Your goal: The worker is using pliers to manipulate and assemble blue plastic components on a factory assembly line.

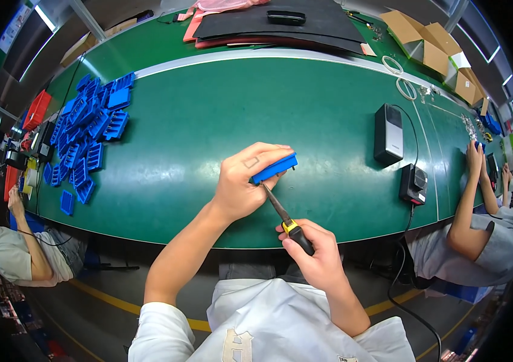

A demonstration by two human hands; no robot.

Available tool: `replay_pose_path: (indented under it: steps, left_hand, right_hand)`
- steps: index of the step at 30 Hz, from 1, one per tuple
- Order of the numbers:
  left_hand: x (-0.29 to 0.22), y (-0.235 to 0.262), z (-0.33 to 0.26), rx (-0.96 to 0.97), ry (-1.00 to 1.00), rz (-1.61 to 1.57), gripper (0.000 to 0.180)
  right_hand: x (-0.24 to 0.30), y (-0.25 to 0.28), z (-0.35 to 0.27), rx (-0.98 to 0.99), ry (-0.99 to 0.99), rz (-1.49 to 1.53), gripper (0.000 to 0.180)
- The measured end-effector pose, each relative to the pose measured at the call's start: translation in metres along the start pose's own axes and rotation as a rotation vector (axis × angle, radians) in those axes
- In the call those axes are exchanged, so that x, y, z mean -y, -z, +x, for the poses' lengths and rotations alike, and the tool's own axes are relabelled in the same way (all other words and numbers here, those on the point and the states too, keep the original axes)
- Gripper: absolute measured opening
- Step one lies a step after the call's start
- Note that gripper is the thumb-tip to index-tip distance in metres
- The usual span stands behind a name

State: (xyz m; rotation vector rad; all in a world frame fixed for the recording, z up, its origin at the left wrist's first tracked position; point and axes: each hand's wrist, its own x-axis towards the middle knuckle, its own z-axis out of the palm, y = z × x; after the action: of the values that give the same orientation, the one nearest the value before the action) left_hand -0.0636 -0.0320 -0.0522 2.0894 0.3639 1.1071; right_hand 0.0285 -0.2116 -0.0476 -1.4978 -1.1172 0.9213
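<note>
My left hand [241, 181] is closed around a blue plastic part [275, 169], a small block with short dark pins along its lower side. It is held above the middle of the green bench. My right hand [317, 250] grips the yellow-and-black handle of a hand file [280, 211] with a tapered grey blade. The blade's tip meets the lower left end of the blue part, near the left fingers; whether it touches is hard to tell.
A heap of blue plastic parts [87, 123] lies at the left of the green bench [220, 108]. To the right stand a grey-and-black box-shaped device [388, 134] and a black corded unit [413, 184]. Black sheets [274, 30] and open cartons [425, 45] sit beyond. Other people work on both sides.
</note>
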Motion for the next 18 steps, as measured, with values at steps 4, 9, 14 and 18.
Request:
replay_pose_path:
  steps: [4, 9, 14, 18]
  left_hand:
    - [0.0007, -0.0002, 0.0004, 0.003, -0.028, -0.008, 0.030]
    - [0.0021, 0.0006, 0.0000, 0.008, -0.054, 0.005, 0.030]
    - [0.0011, 0.0011, 0.0009, 0.031, -0.048, -0.002, 0.030]
    - [0.0015, 0.0051, -0.0001, 0.077, -0.031, -0.008, 0.031]
  right_hand:
    - [0.0003, -0.0017, 0.0008, -0.029, 0.016, -0.012, 0.012]
    - [0.0026, -0.0016, 0.0022, -0.022, 0.024, -0.029, 0.009]
    - [-0.0001, -0.0004, 0.0021, -0.029, 0.048, -0.020, 0.006]
    - [0.0017, 0.0026, 0.0028, 0.001, 0.010, -0.018, 0.014]
